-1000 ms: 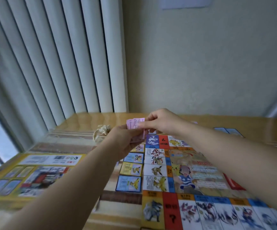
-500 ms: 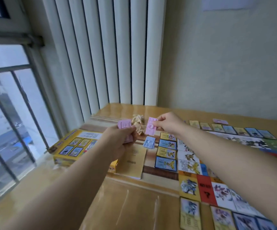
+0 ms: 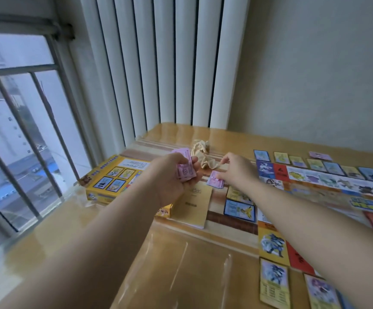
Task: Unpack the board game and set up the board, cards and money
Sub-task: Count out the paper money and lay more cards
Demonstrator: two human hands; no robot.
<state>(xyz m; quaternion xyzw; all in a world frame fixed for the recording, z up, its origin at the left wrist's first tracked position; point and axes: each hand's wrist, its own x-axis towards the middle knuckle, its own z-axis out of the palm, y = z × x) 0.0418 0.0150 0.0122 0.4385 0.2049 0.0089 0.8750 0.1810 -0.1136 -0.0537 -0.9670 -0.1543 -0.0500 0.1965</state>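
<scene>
My left hand (image 3: pixel 170 177) grips a stack of pink play money (image 3: pixel 184 168) above the table. My right hand (image 3: pixel 237 169) reaches down and pinches a small pile of pink notes (image 3: pixel 215 182) lying on the table just left of the board. The colourful game board (image 3: pixel 328 188) lies flat at the right, with picture cards (image 3: pixel 239 208) laid along its left edge and others (image 3: pixel 317 163) in a row along its far edge. The yellow game box (image 3: pixel 112 177) sits at the left, near the window.
A tan booklet (image 3: pixel 192 204) lies in front of the box. Crumpled beige wrapping (image 3: pixel 203 152) sits beyond my hands. More cards (image 3: pixel 272 282) lie near the front right. Vertical blinds and a barred window border the wooden table (image 3: pixel 158 264) at the left and back.
My right hand has lowered its pink note from the air onto the small pile on the table. The view has swung a little further left. My left hand still grips its stack.
</scene>
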